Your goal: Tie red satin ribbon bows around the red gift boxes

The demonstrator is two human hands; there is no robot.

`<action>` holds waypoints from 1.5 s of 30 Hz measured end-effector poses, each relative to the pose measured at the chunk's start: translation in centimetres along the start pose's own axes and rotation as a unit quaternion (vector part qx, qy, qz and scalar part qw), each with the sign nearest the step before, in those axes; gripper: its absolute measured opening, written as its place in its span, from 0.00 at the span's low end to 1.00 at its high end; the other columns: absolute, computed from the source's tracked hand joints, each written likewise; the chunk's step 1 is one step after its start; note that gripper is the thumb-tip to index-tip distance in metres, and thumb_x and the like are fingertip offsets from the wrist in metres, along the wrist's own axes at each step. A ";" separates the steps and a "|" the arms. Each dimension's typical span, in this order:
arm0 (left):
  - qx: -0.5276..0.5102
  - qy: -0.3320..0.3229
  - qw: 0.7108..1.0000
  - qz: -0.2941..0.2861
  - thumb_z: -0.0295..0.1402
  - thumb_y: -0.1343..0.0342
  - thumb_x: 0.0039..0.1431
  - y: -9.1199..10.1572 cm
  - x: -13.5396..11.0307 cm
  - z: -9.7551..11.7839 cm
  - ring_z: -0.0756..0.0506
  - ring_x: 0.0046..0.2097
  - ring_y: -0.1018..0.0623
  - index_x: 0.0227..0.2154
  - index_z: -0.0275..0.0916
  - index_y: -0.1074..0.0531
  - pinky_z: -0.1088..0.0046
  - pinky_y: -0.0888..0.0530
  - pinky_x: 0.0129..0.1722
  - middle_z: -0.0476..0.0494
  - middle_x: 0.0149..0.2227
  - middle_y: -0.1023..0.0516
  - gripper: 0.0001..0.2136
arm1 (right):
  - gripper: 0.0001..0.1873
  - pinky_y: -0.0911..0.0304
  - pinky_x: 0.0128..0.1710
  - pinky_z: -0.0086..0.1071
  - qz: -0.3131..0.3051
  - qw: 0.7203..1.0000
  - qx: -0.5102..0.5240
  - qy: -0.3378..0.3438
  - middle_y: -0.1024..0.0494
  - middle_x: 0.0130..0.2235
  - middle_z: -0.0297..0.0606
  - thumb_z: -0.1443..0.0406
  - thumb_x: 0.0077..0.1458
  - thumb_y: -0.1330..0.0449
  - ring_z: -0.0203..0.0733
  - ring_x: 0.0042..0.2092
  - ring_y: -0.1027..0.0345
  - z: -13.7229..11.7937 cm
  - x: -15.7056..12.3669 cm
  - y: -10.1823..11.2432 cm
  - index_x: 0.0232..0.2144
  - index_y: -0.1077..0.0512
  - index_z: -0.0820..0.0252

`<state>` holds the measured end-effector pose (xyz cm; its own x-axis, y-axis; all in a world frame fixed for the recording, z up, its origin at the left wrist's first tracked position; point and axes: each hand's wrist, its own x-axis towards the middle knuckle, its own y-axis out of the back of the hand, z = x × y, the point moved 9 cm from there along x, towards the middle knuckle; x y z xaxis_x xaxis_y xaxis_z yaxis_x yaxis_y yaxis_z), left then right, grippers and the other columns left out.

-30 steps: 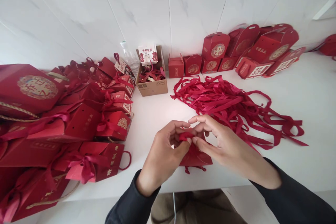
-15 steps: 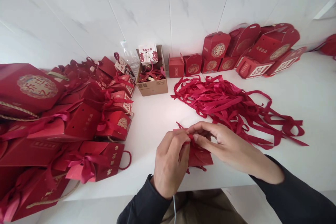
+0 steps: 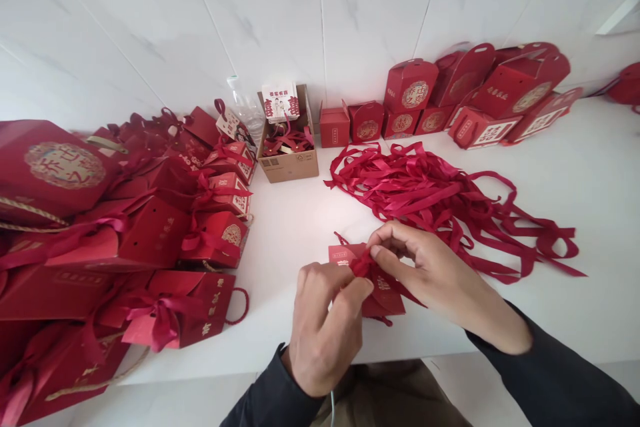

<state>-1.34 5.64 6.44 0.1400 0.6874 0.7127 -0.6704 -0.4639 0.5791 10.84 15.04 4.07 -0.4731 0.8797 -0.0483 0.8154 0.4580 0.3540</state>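
Observation:
A small red gift box (image 3: 383, 300) with pale printed characters and a cord handle rests on the white table in front of me. On top of it is a red ribbon (image 3: 361, 265) gathered into a bow or knot. My left hand (image 3: 327, 320) is closed at the ribbon's left side, fingers curled. From the right, my right hand (image 3: 417, 267) pinches the ribbon between thumb and forefinger. A ribbon tail slants down to the right beneath it. Part of the box is hidden behind my hands.
A heap of loose red ribbons (image 3: 425, 197) spreads behind my right hand. Finished-looking bowed boxes (image 3: 165, 307) pile up at the left. A cardboard carton (image 3: 291, 168) holds tags near the wall, with more red boxes (image 3: 410, 87) at back right. The table (image 3: 280, 220) is white.
My hands have drawn slightly apart, the right one shifting a little right and the left one lower. More of the ribbon knot and the box top now shows.

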 end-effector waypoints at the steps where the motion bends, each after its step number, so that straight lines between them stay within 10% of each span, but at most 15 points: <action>1: -0.008 -0.007 1.000 -0.012 0.13 0.44 0.57 0.0 -0.1 0.3 0.44 0.42 0.25 0.49 0.42 0.30 0.66 0.28 0.44 0.42 0.41 0.24 0.21 | 0.09 0.35 0.35 0.33 0.002 1.000 0.003 -0.001 0.22 0.34 0.32 0.57 0.67 0.42 0.41 0.36 0.27 0.1 0.0 0.0 0.37 0.28 0.54; 13: -0.046 0.265 0.963 -0.026 0.29 0.42 0.66 0.1 -0.4 -3.3 0.44 0.39 0.26 0.40 0.43 0.29 0.64 0.33 0.44 0.48 0.38 0.22 0.03 | 0.09 0.38 0.29 0.31 0.020 0.999 -0.044 -0.012 0.22 0.32 0.31 0.59 0.67 0.44 0.40 0.32 0.29 0.1 0.0 0.2 0.35 0.28 0.53; 34: -0.098 0.414 0.891 -0.156 0.35 0.51 0.66 0.8 -2.7 -5.1 0.46 0.27 0.36 0.27 0.44 0.38 0.71 0.42 0.25 0.52 0.23 0.37 0.11 | 0.14 0.34 0.32 0.35 0.089 0.979 -0.181 0.012 0.21 0.34 0.34 0.52 0.70 0.46 0.44 0.33 0.27 1.9 -0.8 3.3 0.38 0.28 0.52; 40: -0.078 0.345 0.927 -0.124 0.39 0.43 0.66 1.0 -2.2 -4.3 0.44 0.38 0.29 0.45 0.44 0.31 0.67 0.30 0.39 0.46 0.38 0.28 0.09 | 0.11 0.31 0.36 0.37 0.152 0.968 -0.188 0.068 0.22 0.40 0.37 0.53 0.70 0.45 0.47 0.40 0.27 -0.2 -2.4 3.1 0.42 0.30 0.51; 45: -0.074 0.314 0.938 -0.131 0.33 0.47 0.69 0.3 -1.9 -4.2 0.43 0.41 0.27 0.38 0.44 0.30 0.66 0.31 0.42 0.46 0.39 0.26 0.03 | 0.13 0.28 0.46 0.41 0.106 0.959 -0.235 0.119 0.22 0.48 0.38 0.56 0.68 0.41 0.48 0.48 0.25 -1.5 -3.5 0.5 0.52 0.34 0.49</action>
<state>-4.83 6.56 3.62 -0.1113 0.9818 0.1541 -0.7735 -0.1829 0.6068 12.37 11.98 5.80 -0.4217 0.8667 0.2664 0.6873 0.1139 0.7174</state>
